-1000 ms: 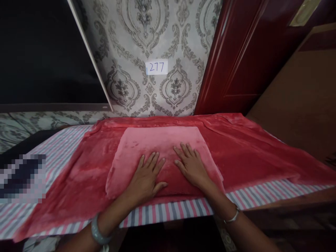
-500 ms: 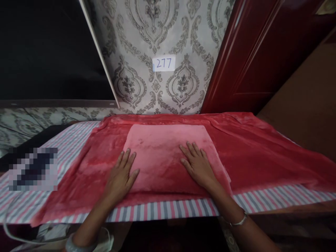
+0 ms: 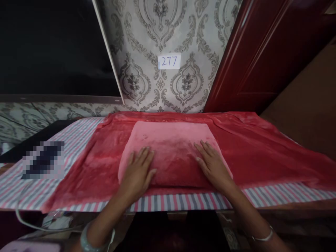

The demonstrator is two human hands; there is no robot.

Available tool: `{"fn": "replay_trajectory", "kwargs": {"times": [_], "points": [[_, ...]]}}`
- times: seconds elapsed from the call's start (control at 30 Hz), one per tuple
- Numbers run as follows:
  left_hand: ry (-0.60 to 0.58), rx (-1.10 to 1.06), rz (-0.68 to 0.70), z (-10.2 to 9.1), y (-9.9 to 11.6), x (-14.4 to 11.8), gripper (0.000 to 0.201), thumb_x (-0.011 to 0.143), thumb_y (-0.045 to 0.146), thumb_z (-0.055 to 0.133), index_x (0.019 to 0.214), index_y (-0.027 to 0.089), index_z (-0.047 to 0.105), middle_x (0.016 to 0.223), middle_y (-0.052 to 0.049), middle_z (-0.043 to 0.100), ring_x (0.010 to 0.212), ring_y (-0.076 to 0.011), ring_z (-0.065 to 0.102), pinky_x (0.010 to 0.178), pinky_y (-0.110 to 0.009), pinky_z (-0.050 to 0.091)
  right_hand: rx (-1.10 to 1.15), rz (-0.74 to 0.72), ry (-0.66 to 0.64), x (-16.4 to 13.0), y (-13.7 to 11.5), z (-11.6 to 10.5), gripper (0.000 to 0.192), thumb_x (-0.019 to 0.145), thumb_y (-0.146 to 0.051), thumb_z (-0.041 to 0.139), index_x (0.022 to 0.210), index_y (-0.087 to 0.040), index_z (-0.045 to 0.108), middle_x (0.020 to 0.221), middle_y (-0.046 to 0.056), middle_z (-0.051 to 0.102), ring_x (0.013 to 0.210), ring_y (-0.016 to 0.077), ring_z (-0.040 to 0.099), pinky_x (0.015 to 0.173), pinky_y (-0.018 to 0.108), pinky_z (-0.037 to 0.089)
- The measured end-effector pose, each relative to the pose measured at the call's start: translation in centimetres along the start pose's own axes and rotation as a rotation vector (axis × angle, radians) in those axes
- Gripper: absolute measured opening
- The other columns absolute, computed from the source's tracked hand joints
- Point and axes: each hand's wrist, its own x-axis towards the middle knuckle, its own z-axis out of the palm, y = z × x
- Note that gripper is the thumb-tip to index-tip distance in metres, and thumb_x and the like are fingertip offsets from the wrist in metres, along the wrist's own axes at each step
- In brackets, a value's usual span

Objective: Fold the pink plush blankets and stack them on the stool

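Observation:
A pink plush cloth (image 3: 170, 131), looking folded into a rough rectangle, lies flat on a larger red plush blanket (image 3: 257, 154). My left hand (image 3: 138, 171) rests palm down on the left part of the pink cloth, fingers stretched out. On the cloth's right part lies my right hand (image 3: 212, 162), also flat with fingers extended, near the right edge. Neither hand grips anything. Slight creases and darker brushed patches show on the pink cloth between the hands.
A striped cover (image 3: 181, 202) shows beneath the blanket along the table's front edge. At left lies a pixelated dark object (image 3: 43, 161) with a white cable (image 3: 19, 213). A large black screen (image 3: 52, 49) stands behind, left of a paper label (image 3: 169, 61); a red wooden door panel (image 3: 252, 52) is at right.
My left hand has moved right, from the pink cloth's left edge onto its surface. My right hand has slid right, closer to the cloth's right edge. The view has shifted slightly.

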Motion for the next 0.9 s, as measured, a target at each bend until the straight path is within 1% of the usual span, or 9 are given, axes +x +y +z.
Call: {"fn": "replay_trajectory", "kwargs": {"times": [0.07,0.2,0.27,0.37,0.53,0.67,0.8,0.87,0.9], "points": [[-0.028,-0.054,0.106,0.2,2.8,1.1,0.061,0.101,0.041,0.039,0.157,0.019,0.033,0.163,-0.013,0.036,0.153,-0.0284,0.026,0.125,-0.058,0.019,-0.038,0.031,0.003,-0.7,0.1,0.0,0.056,0.103,-0.044,0.030,0.153,-0.024,0.044,0.163,0.009,0.035,0.152,0.0291,0.026,0.121,0.054,0.024],[-0.038,-0.098,0.189,1.0,7.7,4.0,0.063,0.100,0.042,0.042,0.156,0.017,0.032,0.163,-0.014,0.034,0.154,-0.0289,0.022,0.125,-0.059,0.016,-0.124,0.059,-0.003,-1.6,0.0,0.4,0.055,0.104,-0.040,0.029,0.153,-0.023,0.044,0.162,0.011,0.036,0.152,0.0287,0.028,0.122,0.053,0.023],[-0.082,-0.102,0.212,1.9,9.1,5.1,0.065,0.099,0.047,0.045,0.155,0.016,0.034,0.164,-0.016,0.032,0.154,-0.0313,0.022,0.124,-0.061,0.017,-0.172,0.058,-0.014,-1.8,-0.2,0.7,0.054,0.104,-0.039,0.030,0.154,-0.022,0.044,0.162,0.011,0.036,0.152,0.0286,0.028,0.121,0.052,0.023],[-0.130,-0.088,0.198,3.7,9.8,5.7,0.070,0.097,0.054,0.046,0.154,0.014,0.037,0.163,-0.017,0.033,0.153,-0.0343,0.024,0.123,-0.065,0.016,-0.222,0.057,-0.026,-1.9,-0.3,1.0,0.053,0.103,-0.037,0.033,0.154,-0.023,0.042,0.162,0.011,0.036,0.152,0.0285,0.028,0.121,0.052,0.023],[-0.062,0.007,0.204,5.0,8.6,4.7,0.067,0.097,0.052,0.049,0.154,0.017,0.039,0.162,-0.015,0.037,0.151,-0.0322,0.029,0.123,-0.062,0.020,-0.198,0.035,0.022,-2.2,-0.3,1.4,0.052,0.103,-0.036,0.036,0.154,-0.024,0.043,0.161,0.011,0.038,0.151,0.0286,0.029,0.120,0.053,0.026],[0.008,0.153,0.148,3.7,4.8,2.7,0.065,0.097,0.050,0.048,0.153,0.018,0.041,0.161,-0.016,0.038,0.148,-0.0353,0.035,0.119,-0.066,0.025,-0.117,0.028,0.071,-2.2,0.1,1.5,0.051,0.104,-0.037,0.034,0.152,-0.023,0.046,0.161,0.011,0.039,0.151,0.0288,0.029,0.119,0.053,0.027],[0.047,0.252,-0.017,1.8,0.6,0.9,0.065,0.097,0.052,0.041,0.148,0.012,0.047,0.156,-0.022,0.043,0.145,-0.0406,0.039,0.113,-0.071,0.029,0.005,0.047,0.096,-2.3,1.0,0.8,0.050,0.104,-0.035,0.032,0.148,-0.023,0.051,0.157,0.010,0.046,0.148,0.0259,0.035,0.119,0.052,0.030],[0.056,0.258,-0.079,1.1,0.5,0.9,0.065,0.098,0.050,0.037,0.147,0.008,0.048,0.153,-0.025,0.046,0.144,-0.0413,0.041,0.113,-0.072,0.028,0.032,0.098,0.129,-2.6,1.6,0.3,0.050,0.103,-0.031,0.030,0.147,-0.024,0.052,0.155,0.009,0.048,0.147,0.0254,0.039,0.118,0.054,0.031],[0.059,0.246,-0.079,0.8,1.2,1.2,0.064,0.099,0.048,0.036,0.147,0.007,0.047,0.153,-0.025,0.046,0.144,-0.0405,0.041,0.114,-0.071,0.027,0.034,0.125,0.144,-2.8,1.8,0.0,0.050,0.103,-0.030,0.030,0.147,-0.024,0.052,0.155,0.009,0.048,0.146,0.0257,0.039,0.118,0.055,0.031]]}}
